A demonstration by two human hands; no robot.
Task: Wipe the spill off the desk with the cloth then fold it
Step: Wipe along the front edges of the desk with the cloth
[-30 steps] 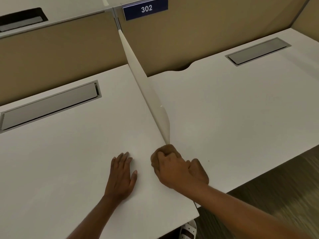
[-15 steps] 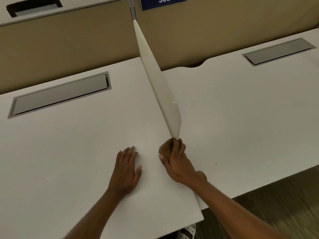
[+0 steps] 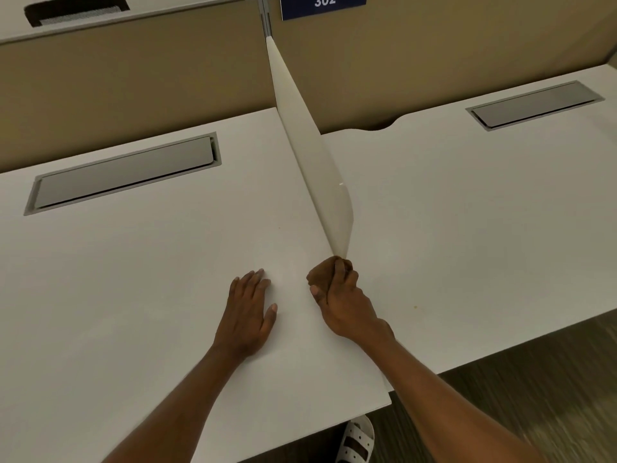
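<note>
My right hand (image 3: 344, 295) is bunched into a fist on a small brown cloth (image 3: 321, 273). Only a dark wad of the cloth shows under the fingers. It presses on the seam between the two white desks, just below the front tip of the white divider panel (image 3: 320, 168). My left hand (image 3: 248, 312) lies flat, palm down, on the left desk (image 3: 133, 279), a hand's width left of the cloth. A tiny yellowish speck (image 3: 415, 307) sits on the right desk (image 3: 484, 245). I see no larger spill.
Each desk has a grey cable hatch, one on the left (image 3: 123, 173) and one on the right (image 3: 534, 105). Tan partition walls rise behind, with a blue "302" sign (image 3: 324, 5). Carpet and a sandalled foot (image 3: 357, 439) show below the desks' front edges.
My right hand with the cloth has slid forward along the seam, up to the divider's tip. The left hand stays flat in place. The camera has shifted slightly.
</note>
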